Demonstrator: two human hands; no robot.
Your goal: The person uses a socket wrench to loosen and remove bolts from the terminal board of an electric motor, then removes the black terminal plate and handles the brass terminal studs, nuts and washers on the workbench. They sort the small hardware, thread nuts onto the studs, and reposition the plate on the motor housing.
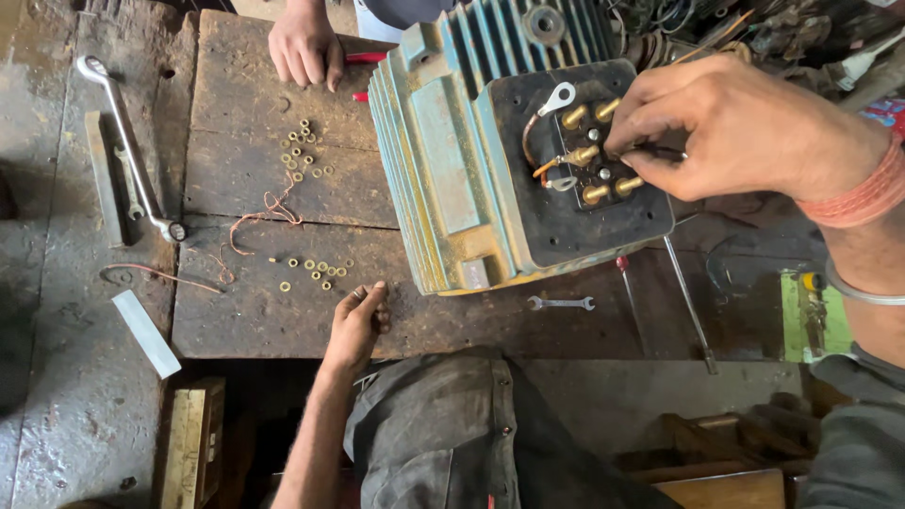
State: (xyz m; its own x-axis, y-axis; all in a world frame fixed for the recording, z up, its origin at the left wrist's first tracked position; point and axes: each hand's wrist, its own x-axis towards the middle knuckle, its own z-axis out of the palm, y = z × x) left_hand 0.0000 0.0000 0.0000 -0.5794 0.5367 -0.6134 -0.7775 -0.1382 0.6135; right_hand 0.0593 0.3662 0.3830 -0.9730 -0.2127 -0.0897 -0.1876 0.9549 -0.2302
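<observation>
Ribbed teal-painted metal motor housing (452, 160) sits mid wooden bench (283, 320), black terminal plate up, brass studs showing. Bench edge runs just below it, bare strip there. Right hand (745, 127) pinches thin dark tool at studs. Left hand (356, 325) loosely curled, holding nothing, resting near scattered small brass nuts (316, 271). Another person's hand (306, 42) at far edge.

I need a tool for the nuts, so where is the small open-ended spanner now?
In the head view the small spanner lies flat on the wooden bench, just below the blue-green motor, right of the left hand.
</observation>
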